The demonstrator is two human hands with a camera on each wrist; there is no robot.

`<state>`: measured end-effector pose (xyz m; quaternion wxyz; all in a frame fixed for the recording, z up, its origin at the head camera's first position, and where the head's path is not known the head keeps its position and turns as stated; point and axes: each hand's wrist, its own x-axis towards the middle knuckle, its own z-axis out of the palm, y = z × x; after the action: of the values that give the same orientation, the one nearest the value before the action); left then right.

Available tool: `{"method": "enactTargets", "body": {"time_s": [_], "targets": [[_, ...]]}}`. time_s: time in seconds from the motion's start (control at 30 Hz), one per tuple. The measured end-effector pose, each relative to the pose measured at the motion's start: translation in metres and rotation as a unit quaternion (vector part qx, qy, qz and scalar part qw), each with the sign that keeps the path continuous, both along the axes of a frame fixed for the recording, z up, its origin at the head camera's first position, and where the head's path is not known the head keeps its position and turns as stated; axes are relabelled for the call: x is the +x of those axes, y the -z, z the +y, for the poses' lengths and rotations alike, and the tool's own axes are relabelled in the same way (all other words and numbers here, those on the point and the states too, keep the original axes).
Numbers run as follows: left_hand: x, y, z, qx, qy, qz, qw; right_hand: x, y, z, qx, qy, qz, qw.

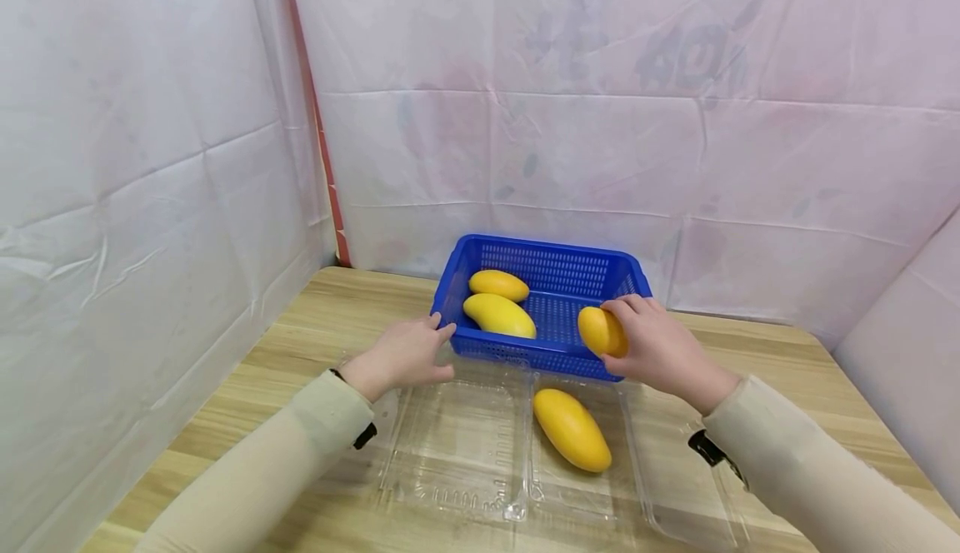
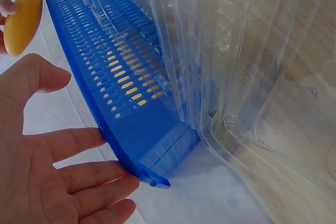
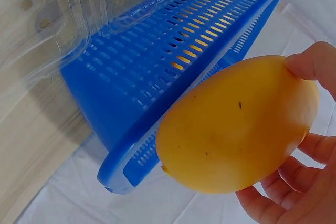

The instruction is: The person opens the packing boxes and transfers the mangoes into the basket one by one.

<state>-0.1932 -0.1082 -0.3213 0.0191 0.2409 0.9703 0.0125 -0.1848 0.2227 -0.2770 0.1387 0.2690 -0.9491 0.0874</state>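
My right hand [image 1: 663, 346] grips a yellow-orange mango [image 1: 602, 331] between thumb and fingers, at the front right of the blue basket [image 1: 540, 243]. In the right wrist view the held mango [image 3: 231, 124] appears just above the rim. My left hand [image 1: 405, 360] touches the basket's front left rim with its fingertips, fingers loosely extended, thumb apart. Two more mangoes, one behind [image 1: 498, 285] and one in front [image 1: 501, 316], lie in the basket's left half. Another mango [image 1: 572, 430] lies tilted in a clear plastic box [image 1: 543, 486] before the basket.
A second clear plastic box [image 1: 457, 445] stands left of the mango's box, and a clear lid-like panel [image 1: 686, 486] spreads to the right. All rest on a wooden table [image 1: 315, 320]. White sheets [image 1: 585, 153] hang close behind and at the sides.
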Motion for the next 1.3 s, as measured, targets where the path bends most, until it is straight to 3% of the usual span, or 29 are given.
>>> {"method": "enactTargets", "body": {"time_s": [0.73,1.3], "targets": [[-0.002,-0.002,0.002,-0.004,0.003,-0.005,1.0,-0.017,-0.006,-0.005,0.03,0.0,0.008,1.0],[-0.001,-0.002,0.002,-0.021,0.002,0.0,0.9998,-0.036,0.001,-0.006,0.056,0.012,-0.016,0.998]]}}
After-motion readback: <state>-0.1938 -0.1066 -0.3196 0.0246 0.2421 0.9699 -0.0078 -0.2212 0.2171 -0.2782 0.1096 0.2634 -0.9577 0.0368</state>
